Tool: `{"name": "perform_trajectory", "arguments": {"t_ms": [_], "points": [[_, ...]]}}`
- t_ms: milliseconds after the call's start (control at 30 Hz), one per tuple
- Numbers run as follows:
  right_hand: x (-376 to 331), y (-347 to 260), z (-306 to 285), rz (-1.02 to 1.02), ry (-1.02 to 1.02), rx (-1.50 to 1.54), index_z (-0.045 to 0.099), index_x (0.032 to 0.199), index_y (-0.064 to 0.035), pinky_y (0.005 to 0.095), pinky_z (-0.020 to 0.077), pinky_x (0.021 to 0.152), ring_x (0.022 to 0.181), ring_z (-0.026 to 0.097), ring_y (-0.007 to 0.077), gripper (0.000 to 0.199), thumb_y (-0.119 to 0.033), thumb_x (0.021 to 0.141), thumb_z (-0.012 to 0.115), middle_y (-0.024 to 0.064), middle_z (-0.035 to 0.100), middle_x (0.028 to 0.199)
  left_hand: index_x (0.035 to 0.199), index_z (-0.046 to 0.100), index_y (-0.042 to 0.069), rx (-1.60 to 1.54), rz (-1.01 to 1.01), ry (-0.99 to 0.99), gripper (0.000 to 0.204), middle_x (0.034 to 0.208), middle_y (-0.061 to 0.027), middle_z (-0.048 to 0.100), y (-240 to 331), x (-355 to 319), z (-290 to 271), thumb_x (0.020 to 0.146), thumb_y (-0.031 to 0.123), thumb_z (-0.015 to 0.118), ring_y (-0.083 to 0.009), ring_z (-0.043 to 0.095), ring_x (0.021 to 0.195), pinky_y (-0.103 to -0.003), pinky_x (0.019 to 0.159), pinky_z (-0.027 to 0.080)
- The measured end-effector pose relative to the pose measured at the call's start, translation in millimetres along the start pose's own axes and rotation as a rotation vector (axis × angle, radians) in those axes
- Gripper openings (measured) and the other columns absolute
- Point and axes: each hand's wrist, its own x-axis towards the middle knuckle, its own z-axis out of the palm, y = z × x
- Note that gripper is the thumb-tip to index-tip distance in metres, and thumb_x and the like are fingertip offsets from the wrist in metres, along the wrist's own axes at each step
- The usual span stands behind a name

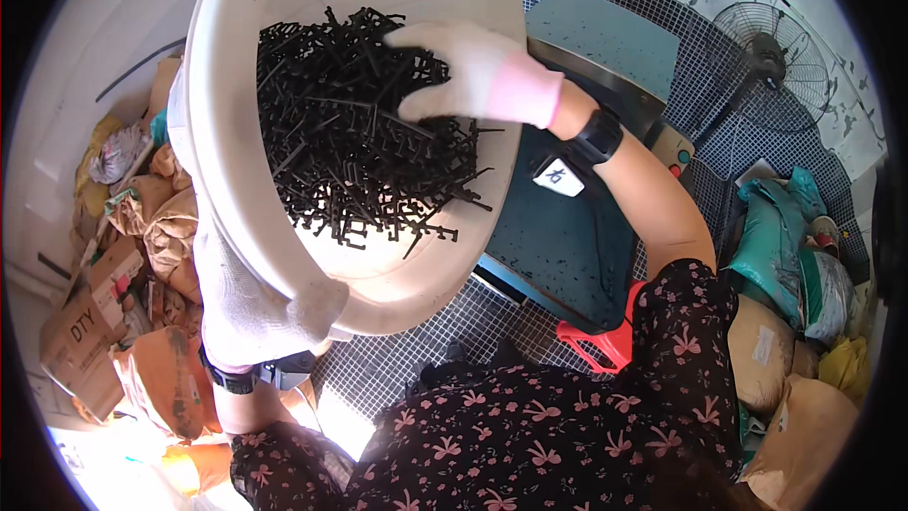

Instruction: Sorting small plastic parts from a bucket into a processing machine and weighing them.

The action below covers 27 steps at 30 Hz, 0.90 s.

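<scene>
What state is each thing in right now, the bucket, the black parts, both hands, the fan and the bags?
White bucket: tilted toward the person, held up off the floor.
Black plastic parts: heaped loose inside the bucket.
Left hand: gloved, gripping the bucket's lower rim.
Right hand: gloved, fingers spread on the parts.
Fan: standing upright; running or not, cannot tell.
Brown bags: crumpled, piled on the left.
</scene>
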Motion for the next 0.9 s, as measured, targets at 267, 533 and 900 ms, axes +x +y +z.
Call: {"name": "perform_trajectory", "arguments": {"t_ms": [267,533,900], "points": [[9,-39,30,0.175,-0.411,-0.188,0.053,0.111,-0.0073,0.0377,0.0481,0.075,0.082,0.059,0.0307,0.044,-0.016,0.069,0.062,0.0142,0.044,0.116,0.117,0.034,-0.005,0.021,0.025,0.033,0.075,0.082,-0.002,0.042,11,5,-2,0.054,0.02,0.066,-0.009,0.041,0.072,-0.022,0.063,0.037],[-29,-10,3,0.137,-0.273,-0.252,0.056,0.099,-0.0036,0.0381,0.048,0.07,0.079,0.058,0.0304,0.032,-0.012,0.068,0.057,0.0134,0.05,0.1,0.118,0.034,-0.004,0.077,0.058,0.062,0.072,0.085,-0.0035,0.042,4,2,-1,0.054,0.013,0.063,-0.011,0.04,0.072,-0.022,0.065,0.037],[-125,58,-11,0.471,-0.548,-0.413,0.057,0.095,-0.0031,0.038,0.0478,0.07,0.08,0.058,0.0317,0.031,-0.017,0.067,0.058,0.014,0.053,0.095,0.118,0.033,-0.004,0.133,0.091,0.065,0.071,0.087,-0.0051,0.042,-3,8,4,0.053,0.006,0.06,-0.0129,0.043,0.072,-0.025,0.065,0.04]]}}
